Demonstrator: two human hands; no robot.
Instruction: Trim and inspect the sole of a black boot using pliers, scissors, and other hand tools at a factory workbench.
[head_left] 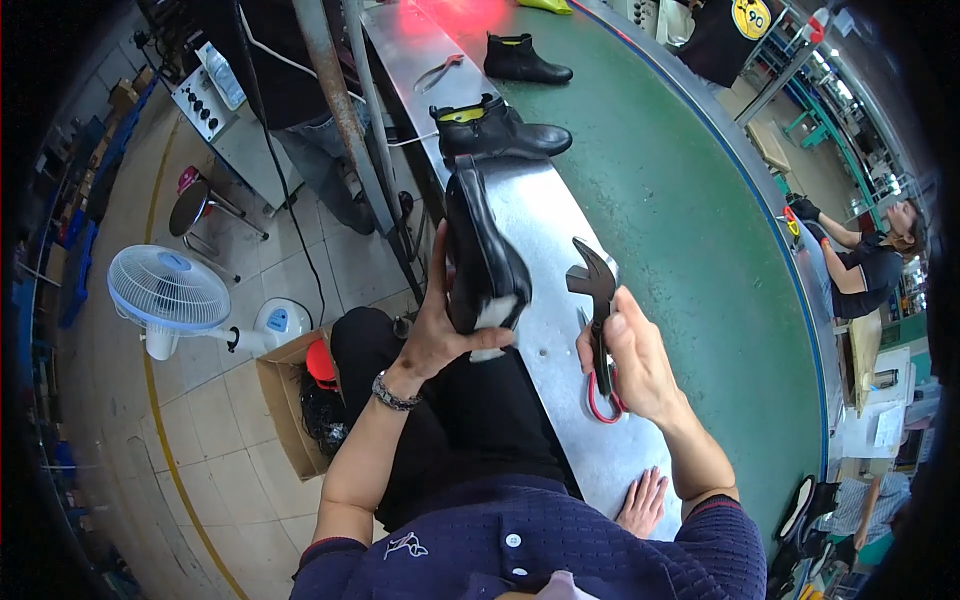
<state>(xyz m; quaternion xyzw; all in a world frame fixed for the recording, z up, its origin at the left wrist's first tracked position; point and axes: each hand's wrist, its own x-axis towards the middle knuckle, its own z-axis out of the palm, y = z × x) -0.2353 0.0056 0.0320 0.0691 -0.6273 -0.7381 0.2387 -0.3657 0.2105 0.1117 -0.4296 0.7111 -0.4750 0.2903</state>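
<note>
My left hand point(440, 335) is wrapped round the heel end of a black ankle boot point(480, 245), held over my lap beside the metal ledge. A whitish patch shows on the boot near my thumb. In my right hand point(635, 360) are dark lasting pincers point(594, 280), jaws pointing away from me and a little apart from the boot. Red-handled scissors point(606, 398) lie on the metal ledge point(550, 215) under that hand, partly hidden by it. Past the held boot, a second black ankle boot point(510, 135) with a yellow-green lining stands on the ledge.
Another boot point(525, 62) stands on the green belt point(690, 260); a red-handled tool point(440, 73) lies on the ledge. Another person's hand point(643, 503) rests near my right elbow. At left are a fan point(170, 290), a carton point(290, 405) and a stool point(190, 210). Co-workers sit across.
</note>
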